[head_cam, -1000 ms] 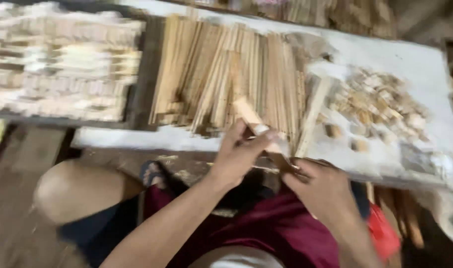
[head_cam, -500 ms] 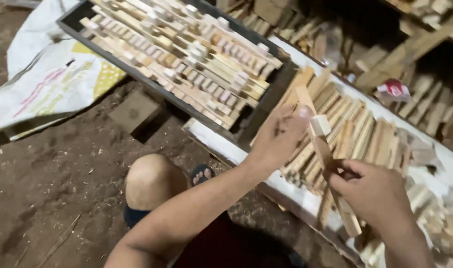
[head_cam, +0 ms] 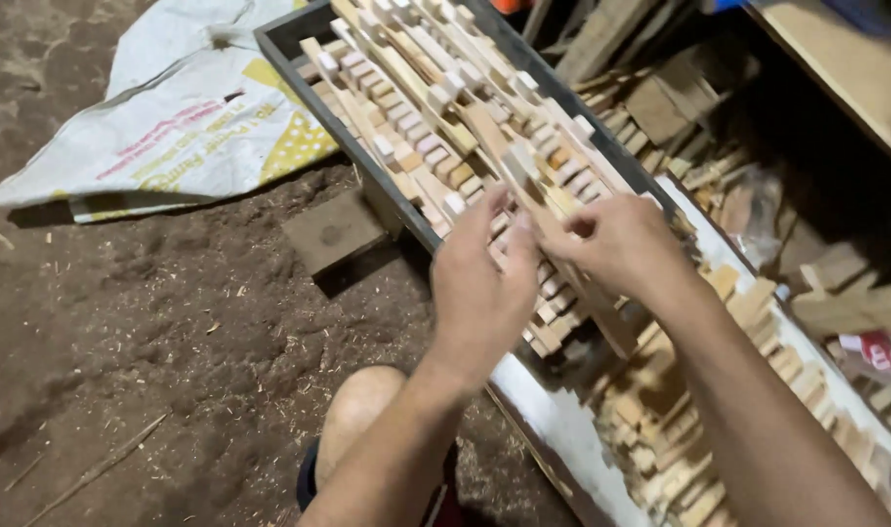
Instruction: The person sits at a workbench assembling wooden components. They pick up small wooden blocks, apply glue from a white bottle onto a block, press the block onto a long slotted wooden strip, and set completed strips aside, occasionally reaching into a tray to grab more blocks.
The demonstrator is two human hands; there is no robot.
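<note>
My left hand and my right hand both hold a long wooden strip with a small block on it, over a dark tray. The tray is packed with several similar strips carrying small wooden blocks. My left fingers pinch the strip from below, my right fingers grip it just to the right. The strip's near end is hidden behind my hands.
A white printed sack lies on the dirt floor at the upper left. A flat wooden block sits beside the tray. A white board with loose wooden sticks runs to the lower right. My bare knee is below.
The view has swung left from the stick pile to the tray. Both hands have carried the strip up over the tray and moved closer together.
</note>
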